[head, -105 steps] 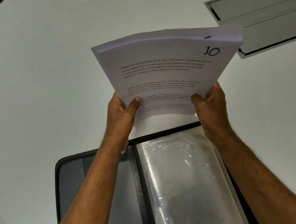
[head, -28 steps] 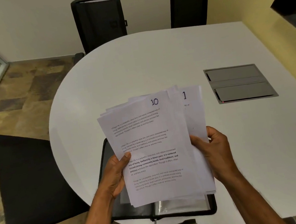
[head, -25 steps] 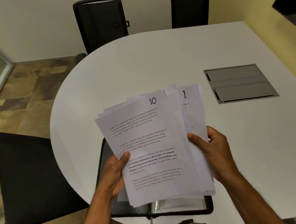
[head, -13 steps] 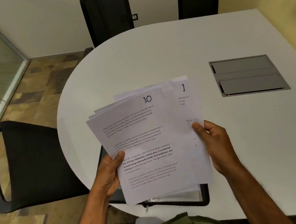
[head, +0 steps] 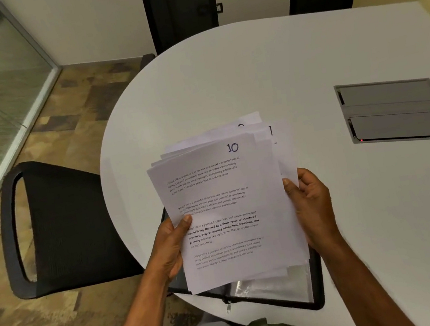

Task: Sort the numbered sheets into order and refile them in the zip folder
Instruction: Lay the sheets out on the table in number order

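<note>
— Right, what have you got on the feed?

— I see the numbered sheets front and centre, a loose fanned stack held up above the near edge of the desk. Top page carries a handwritten 10 in its upper right corner, with four blocks of printed text below it. Behind it, offset to the right, another page shows a 1 at its top edge. More corners peek out above, but I can't read those numbers.

— And the hands?

— My left hand has its grip clamped on the stack's left edge, thumb pressed flat on the top page, fingers hidden behind. My right hand is closed on the right edge, thumb on the front of the rear pages, fingers curled around the back.

— Where's the folder?

— Directly under the stack: the zip folder lies open on the desk, mostly hidden by the paper. I can see its black border, a clear plastic sleeve inside, and the zipper pull hanging off the desk's near rim.

— Anything else around?

— One grey recessed panel is set into the desk to the right, well apart from the papers. One black chair sits at the left, and two more stand at the far side.
</note>
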The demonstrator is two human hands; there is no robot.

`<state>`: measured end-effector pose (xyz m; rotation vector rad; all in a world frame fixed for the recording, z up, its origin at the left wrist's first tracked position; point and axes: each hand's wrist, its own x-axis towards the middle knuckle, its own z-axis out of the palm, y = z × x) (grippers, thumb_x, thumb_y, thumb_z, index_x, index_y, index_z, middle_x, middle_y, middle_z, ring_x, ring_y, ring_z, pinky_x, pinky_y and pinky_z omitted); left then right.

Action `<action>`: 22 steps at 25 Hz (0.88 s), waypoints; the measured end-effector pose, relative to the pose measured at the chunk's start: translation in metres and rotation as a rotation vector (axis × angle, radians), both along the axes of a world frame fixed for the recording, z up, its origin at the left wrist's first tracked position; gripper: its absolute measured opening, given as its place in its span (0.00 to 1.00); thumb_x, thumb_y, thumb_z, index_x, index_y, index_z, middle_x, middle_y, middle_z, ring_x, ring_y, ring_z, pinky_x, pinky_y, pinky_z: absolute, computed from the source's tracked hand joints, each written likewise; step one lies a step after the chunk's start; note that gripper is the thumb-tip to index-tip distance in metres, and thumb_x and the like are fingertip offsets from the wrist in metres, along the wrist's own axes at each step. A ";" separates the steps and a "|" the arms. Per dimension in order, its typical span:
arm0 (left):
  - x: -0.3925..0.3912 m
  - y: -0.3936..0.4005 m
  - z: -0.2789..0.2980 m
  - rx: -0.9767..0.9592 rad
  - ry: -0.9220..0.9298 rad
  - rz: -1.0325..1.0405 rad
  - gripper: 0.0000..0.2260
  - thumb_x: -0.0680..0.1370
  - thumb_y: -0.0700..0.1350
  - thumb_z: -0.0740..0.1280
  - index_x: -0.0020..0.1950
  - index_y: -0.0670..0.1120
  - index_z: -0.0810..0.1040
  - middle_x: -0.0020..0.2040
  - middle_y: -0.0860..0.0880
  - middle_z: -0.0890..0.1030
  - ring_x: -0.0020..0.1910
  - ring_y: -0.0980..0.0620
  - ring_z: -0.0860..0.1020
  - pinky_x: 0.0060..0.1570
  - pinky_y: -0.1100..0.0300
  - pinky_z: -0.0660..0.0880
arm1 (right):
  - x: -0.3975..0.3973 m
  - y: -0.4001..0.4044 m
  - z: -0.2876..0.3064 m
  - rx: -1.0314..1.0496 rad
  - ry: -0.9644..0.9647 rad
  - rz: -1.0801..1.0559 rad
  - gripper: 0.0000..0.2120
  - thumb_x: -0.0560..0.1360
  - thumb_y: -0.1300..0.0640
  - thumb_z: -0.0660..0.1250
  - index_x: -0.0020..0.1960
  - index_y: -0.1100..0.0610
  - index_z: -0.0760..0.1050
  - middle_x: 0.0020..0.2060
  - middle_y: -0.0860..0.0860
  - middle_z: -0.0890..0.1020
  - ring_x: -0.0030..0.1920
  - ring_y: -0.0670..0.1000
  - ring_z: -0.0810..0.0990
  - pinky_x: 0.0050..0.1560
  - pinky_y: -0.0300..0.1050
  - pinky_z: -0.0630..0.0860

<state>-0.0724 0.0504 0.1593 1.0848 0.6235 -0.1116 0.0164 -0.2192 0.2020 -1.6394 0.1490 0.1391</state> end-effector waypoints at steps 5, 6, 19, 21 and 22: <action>0.025 0.047 -0.022 0.059 0.055 0.027 0.11 0.83 0.37 0.63 0.65 0.42 0.78 0.61 0.37 0.83 0.58 0.37 0.83 0.57 0.41 0.80 | 0.034 0.040 -0.028 -0.063 0.066 -0.093 0.05 0.82 0.56 0.68 0.54 0.56 0.77 0.47 0.50 0.87 0.41 0.47 0.84 0.40 0.41 0.80; 0.029 0.058 -0.028 0.060 0.079 0.036 0.11 0.83 0.37 0.63 0.64 0.43 0.78 0.61 0.38 0.84 0.57 0.38 0.83 0.57 0.41 0.80 | 0.041 0.051 -0.034 -0.075 0.079 -0.106 0.05 0.82 0.56 0.68 0.55 0.58 0.76 0.47 0.50 0.86 0.41 0.46 0.84 0.38 0.37 0.78; 0.037 0.162 -0.134 0.102 0.379 0.089 0.10 0.84 0.40 0.65 0.64 0.43 0.79 0.59 0.40 0.85 0.60 0.36 0.82 0.63 0.36 0.77 | 0.150 0.113 -0.171 -0.155 0.148 -0.436 0.06 0.80 0.56 0.69 0.56 0.55 0.78 0.50 0.50 0.84 0.48 0.45 0.81 0.51 0.37 0.79; 0.036 0.170 -0.148 0.117 0.422 0.076 0.08 0.84 0.40 0.65 0.61 0.44 0.80 0.57 0.41 0.86 0.58 0.37 0.83 0.61 0.37 0.78 | 0.167 0.118 -0.190 -0.184 0.134 -0.487 0.05 0.80 0.57 0.68 0.55 0.56 0.77 0.48 0.48 0.82 0.48 0.45 0.80 0.51 0.34 0.77; 0.036 0.174 -0.156 0.116 0.442 0.068 0.07 0.84 0.40 0.65 0.61 0.45 0.80 0.57 0.41 0.86 0.58 0.37 0.83 0.60 0.38 0.79 | 0.177 0.122 -0.201 -0.202 0.128 -0.508 0.04 0.80 0.59 0.67 0.54 0.56 0.76 0.48 0.48 0.81 0.49 0.46 0.79 0.50 0.32 0.76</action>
